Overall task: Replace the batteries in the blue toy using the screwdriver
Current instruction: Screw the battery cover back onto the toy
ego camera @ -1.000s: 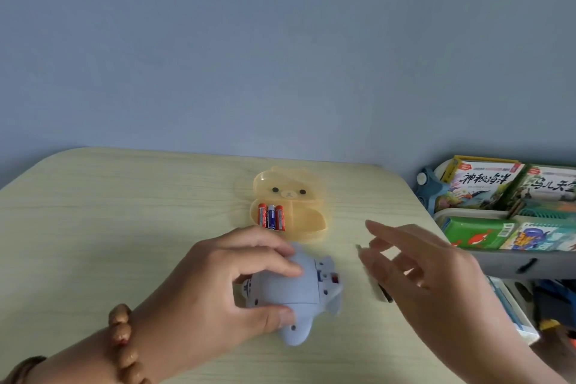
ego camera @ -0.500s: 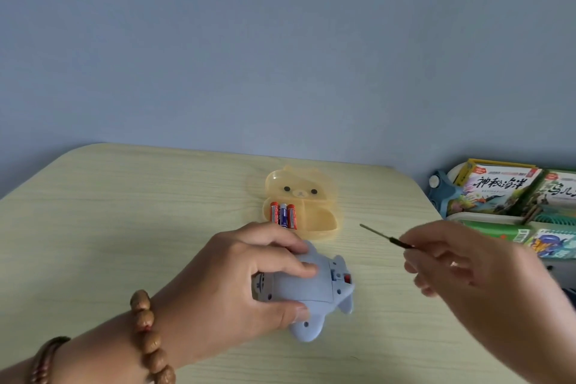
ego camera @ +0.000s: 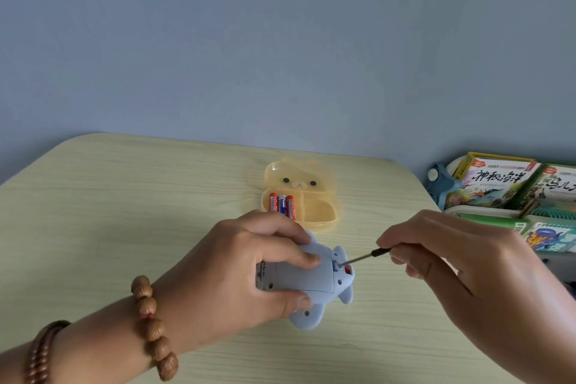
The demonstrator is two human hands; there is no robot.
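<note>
The blue toy (ego camera: 314,282) lies underside up on the pale wooden table (ego camera: 124,212). My left hand (ego camera: 237,271) grips it, fingers over the top and thumb at the near side. My right hand (ego camera: 452,262) pinches a small screwdriver (ego camera: 363,257) by its black handle. The thin metal tip touches the toy's right end, next to a small red part. Behind the toy, a yellow bear-shaped case (ego camera: 314,206) lies open with three batteries (ego camera: 282,206) in its left compartment.
Off the table's right edge stands a rack of colourful books (ego camera: 505,187) with a blue object (ego camera: 439,181) beside it. A blue-grey wall rises behind the table. Beaded bracelets circle my left wrist.
My right hand picked the screwdriver up from the table, lifted it, then brought its tip down and left onto the toy's right end. My left hand kept hold of the toy.
</note>
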